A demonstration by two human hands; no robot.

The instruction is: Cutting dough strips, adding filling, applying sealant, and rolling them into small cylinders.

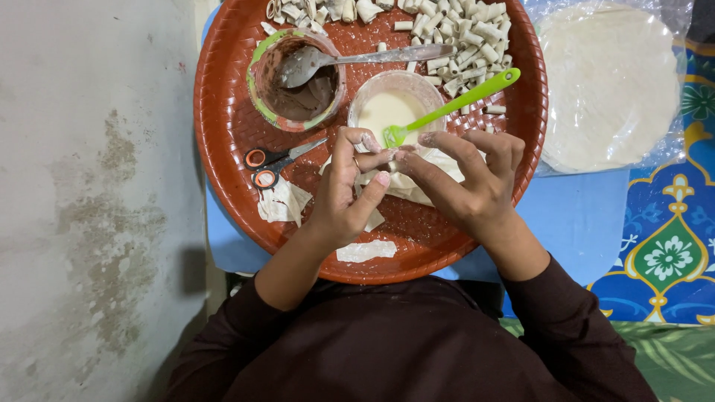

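Note:
Over a round red tray (223,141), my left hand (344,195) and my right hand (465,182) meet at the fingertips, pinching a small piece of pale dough sheet (417,186) between them. Just beyond the fingers stands a clear cup of white paste (387,108) with a green spoon (462,100) resting in it. A cup of brown filling (298,82) with a metal spoon (357,58) sits to the left. Several small rolled dough pieces (462,37) are heaped at the tray's far side.
Orange-handled scissors (272,165) lie on the tray left of my hands, with dough scraps (283,202) and another scrap (365,251) nearby. A stack of round dough sheets in clear plastic (611,82) lies right of the tray. A grey wall (89,186) is at left.

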